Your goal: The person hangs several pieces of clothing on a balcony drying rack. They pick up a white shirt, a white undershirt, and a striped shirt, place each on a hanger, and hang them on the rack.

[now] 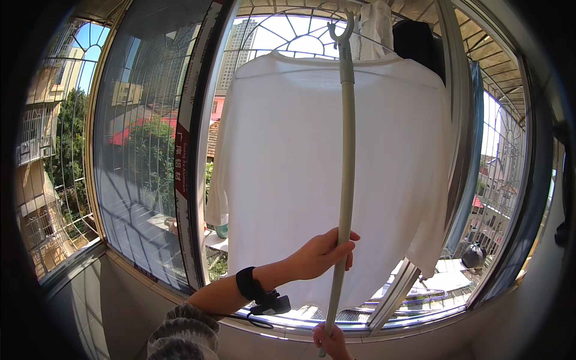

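A long pale green clothes pole (347,162) stands almost upright before me, leaning slightly. Its forked hook end (343,37) is at the top, above the shirt's collar. My left hand (324,255) is closed around the pole's lower part, its wrist wearing a black strap with a small dark device. Lower down, my right hand (333,342) grips the pole near its bottom end. Behind the pole a white long-sleeved shirt (288,162) hangs spread out in the window opening. Whether the fork touches anything holding the shirt, I cannot tell.
A sliding glass pane (141,150) fills the window's left side. Metal security bars (306,27) curve outside. Dark and pale clothes, including a black garment (418,48), hang at upper right. A dark round object (473,255) sits outside, beyond the sill (288,336).
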Demonstrator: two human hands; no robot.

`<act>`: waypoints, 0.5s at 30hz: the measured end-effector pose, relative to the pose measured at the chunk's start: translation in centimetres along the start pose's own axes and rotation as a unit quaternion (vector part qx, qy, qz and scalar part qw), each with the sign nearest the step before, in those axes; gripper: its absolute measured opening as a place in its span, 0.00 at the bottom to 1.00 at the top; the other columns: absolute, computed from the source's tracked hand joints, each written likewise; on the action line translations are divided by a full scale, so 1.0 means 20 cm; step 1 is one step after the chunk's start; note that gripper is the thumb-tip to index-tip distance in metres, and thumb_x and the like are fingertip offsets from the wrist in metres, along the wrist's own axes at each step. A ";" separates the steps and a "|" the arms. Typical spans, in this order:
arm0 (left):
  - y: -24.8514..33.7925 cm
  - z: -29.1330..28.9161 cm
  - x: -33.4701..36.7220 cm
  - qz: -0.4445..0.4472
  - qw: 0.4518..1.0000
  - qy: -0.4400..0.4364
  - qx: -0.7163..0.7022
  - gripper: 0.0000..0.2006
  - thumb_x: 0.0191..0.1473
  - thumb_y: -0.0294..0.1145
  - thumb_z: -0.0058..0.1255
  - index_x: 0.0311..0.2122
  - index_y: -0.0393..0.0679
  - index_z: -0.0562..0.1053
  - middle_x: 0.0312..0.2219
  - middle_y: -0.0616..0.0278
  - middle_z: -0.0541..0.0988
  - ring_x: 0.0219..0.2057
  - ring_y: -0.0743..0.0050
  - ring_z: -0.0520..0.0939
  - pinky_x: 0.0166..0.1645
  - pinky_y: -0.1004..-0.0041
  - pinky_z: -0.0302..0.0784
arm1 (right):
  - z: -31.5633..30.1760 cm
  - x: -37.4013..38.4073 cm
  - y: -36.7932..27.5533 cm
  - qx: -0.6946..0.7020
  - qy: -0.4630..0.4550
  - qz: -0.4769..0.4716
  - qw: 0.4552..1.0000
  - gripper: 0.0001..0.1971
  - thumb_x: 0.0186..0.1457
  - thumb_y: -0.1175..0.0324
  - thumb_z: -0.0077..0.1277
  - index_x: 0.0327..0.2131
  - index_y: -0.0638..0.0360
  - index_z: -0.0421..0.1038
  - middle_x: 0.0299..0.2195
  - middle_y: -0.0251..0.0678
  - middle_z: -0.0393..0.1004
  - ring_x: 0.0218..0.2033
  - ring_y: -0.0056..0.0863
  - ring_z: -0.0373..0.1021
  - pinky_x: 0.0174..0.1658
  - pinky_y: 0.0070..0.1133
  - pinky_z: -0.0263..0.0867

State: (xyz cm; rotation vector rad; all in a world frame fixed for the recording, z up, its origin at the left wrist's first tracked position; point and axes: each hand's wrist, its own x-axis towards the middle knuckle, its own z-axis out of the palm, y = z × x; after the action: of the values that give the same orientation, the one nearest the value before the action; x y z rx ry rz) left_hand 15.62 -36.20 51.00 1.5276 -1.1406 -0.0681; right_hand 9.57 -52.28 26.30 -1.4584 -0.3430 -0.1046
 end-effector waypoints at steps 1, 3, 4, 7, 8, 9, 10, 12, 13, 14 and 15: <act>0.04 -0.06 0.04 0.007 1.000 -0.005 0.008 0.17 0.62 0.41 0.33 0.47 0.39 0.62 0.24 0.65 0.74 0.28 0.78 0.75 0.35 0.76 0.69 | -0.02 -0.05 0.08 -0.029 -0.050 0.007 0.998 0.04 0.54 0.72 0.48 0.28 0.61 0.66 0.15 0.29 0.66 0.15 0.14 0.61 0.18 0.15 0.58; 0.11 -0.14 0.11 0.015 1.000 -0.008 0.011 0.19 0.62 0.42 0.31 0.50 0.38 0.59 0.25 0.65 0.75 0.28 0.79 0.76 0.34 0.76 0.69 | 0.00 -0.09 0.25 -0.053 -0.028 -0.084 0.995 0.05 0.54 0.69 0.49 0.29 0.59 0.66 0.16 0.28 0.65 0.16 0.19 0.62 0.18 0.19 0.58; 0.13 -0.16 0.14 0.013 1.000 -0.004 0.007 0.21 0.62 0.43 0.30 0.53 0.38 0.57 0.26 0.64 0.76 0.29 0.78 0.76 0.34 0.76 0.70 | 0.01 -0.07 0.29 -0.097 0.005 -0.147 0.984 0.06 0.53 0.67 0.51 0.32 0.57 0.68 0.18 0.28 0.65 0.19 0.24 0.64 0.19 0.23 0.60; 0.14 -0.17 0.19 0.005 1.000 0.021 0.018 0.29 0.62 0.43 0.33 0.61 0.39 0.45 0.39 0.57 0.75 0.38 0.73 0.76 0.41 0.74 0.72 | 0.03 0.08 0.21 -0.215 0.031 -0.174 0.961 0.16 0.54 0.63 0.51 0.47 0.48 0.67 0.26 0.33 0.71 0.24 0.33 0.66 0.20 0.29 0.61; 0.13 -0.17 0.17 0.034 0.997 0.039 0.055 0.29 0.61 0.42 0.35 0.62 0.40 0.43 0.42 0.55 0.72 0.41 0.71 0.74 0.43 0.72 0.71 | 0.03 0.08 0.10 0.062 0.056 -0.059 0.995 0.07 0.56 0.73 0.46 0.25 0.60 0.63 0.13 0.27 0.63 0.12 0.14 0.60 0.14 0.14 0.55; 0.10 -0.15 0.13 0.073 0.991 0.061 0.090 0.31 0.61 0.41 0.37 0.62 0.40 0.42 0.46 0.54 0.70 0.44 0.69 0.73 0.45 0.71 0.71 | 0.01 0.13 -0.05 0.059 0.038 -0.070 0.995 0.09 0.57 0.70 0.45 0.24 0.59 0.61 0.13 0.26 0.61 0.12 0.14 0.59 0.13 0.14 0.53; 0.07 -0.13 0.08 0.091 0.984 0.081 0.126 0.32 0.60 0.40 0.39 0.62 0.41 0.41 0.49 0.52 0.67 0.47 0.67 0.71 0.47 0.70 0.70 | 0.03 0.20 -0.19 0.032 0.054 -0.091 0.994 0.11 0.58 0.67 0.43 0.24 0.58 0.60 0.14 0.26 0.61 0.11 0.13 0.57 0.12 0.13 0.52; 0.01 -0.15 -0.08 0.086 0.973 0.053 0.210 0.39 0.55 0.40 0.48 0.63 0.44 0.38 0.53 0.49 0.63 0.52 0.60 0.67 0.53 0.65 0.66 | 0.09 0.38 -0.47 0.026 0.084 -0.111 0.990 0.13 0.60 0.61 0.41 0.24 0.57 0.60 0.12 0.26 0.59 0.09 0.11 0.53 0.11 0.11 0.48; -0.01 -0.17 -0.16 0.104 0.955 0.015 0.276 0.40 0.54 0.42 0.49 0.63 0.45 0.38 0.53 0.48 0.63 0.53 0.57 0.66 0.55 0.62 0.63 | 0.11 0.47 -0.60 -0.005 0.106 -0.122 0.987 0.15 0.60 0.59 0.41 0.24 0.57 0.60 0.11 0.25 0.59 0.09 0.11 0.53 0.11 0.11 0.48; -0.04 -0.18 -0.26 0.065 0.963 -0.024 0.261 0.40 0.53 0.43 0.49 0.63 0.45 0.39 0.53 0.49 0.63 0.53 0.55 0.65 0.56 0.61 0.61 | 0.14 0.57 -0.70 0.010 0.106 -0.134 0.985 0.16 0.60 0.57 0.41 0.24 0.56 0.61 0.10 0.23 0.58 0.08 0.11 0.52 0.10 0.12 0.47; -0.06 -0.19 -0.36 0.074 0.953 -0.051 0.289 0.40 0.53 0.43 0.49 0.63 0.45 0.40 0.54 0.51 0.63 0.53 0.54 0.66 0.56 0.61 0.62 | 0.16 0.67 -0.80 -0.022 0.122 -0.161 0.979 0.16 0.60 0.57 0.41 0.23 0.56 0.61 0.09 0.23 0.56 0.07 0.11 0.51 0.09 0.12 0.45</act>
State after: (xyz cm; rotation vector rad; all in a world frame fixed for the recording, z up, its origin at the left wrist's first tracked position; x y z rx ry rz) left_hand 14.86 -28.82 47.62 1.9573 -1.4329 0.3185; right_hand 17.31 -49.09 45.66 -1.4061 -0.3747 -0.5516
